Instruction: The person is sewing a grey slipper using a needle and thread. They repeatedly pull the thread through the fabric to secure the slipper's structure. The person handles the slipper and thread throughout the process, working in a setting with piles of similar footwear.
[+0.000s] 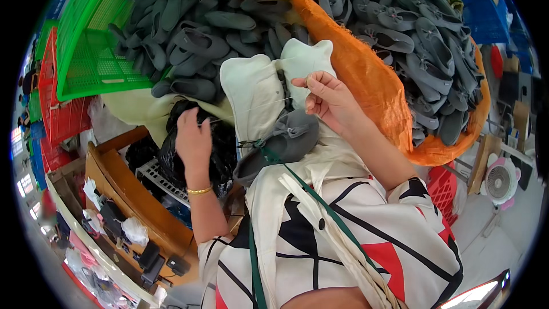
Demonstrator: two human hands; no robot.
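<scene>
A thin pale thread [251,106] runs nearly straight between my two hands above my lap. My right hand [334,102] is raised, thumb and forefinger pinched on the thread's end. Lower and to the left, my left hand [194,140] has bent fingers at the thread's other end; the exact grip is hard to see. On my lap lies a grey shoe [294,131] with a small bow, below the thread. Small dark thread snips [250,144] rest on the shoe, tied to a green cord [306,186]. White padded cloth [251,83] lies beyond the shoe.
Ahead, a green crate [86,71] stands beside a heap of grey shoes [194,40]. An orange sack [400,120] full of similar shoes is at right. A black plastic bag [220,151] and a wooden table [123,191] are at left. A fan [499,180] stands far right.
</scene>
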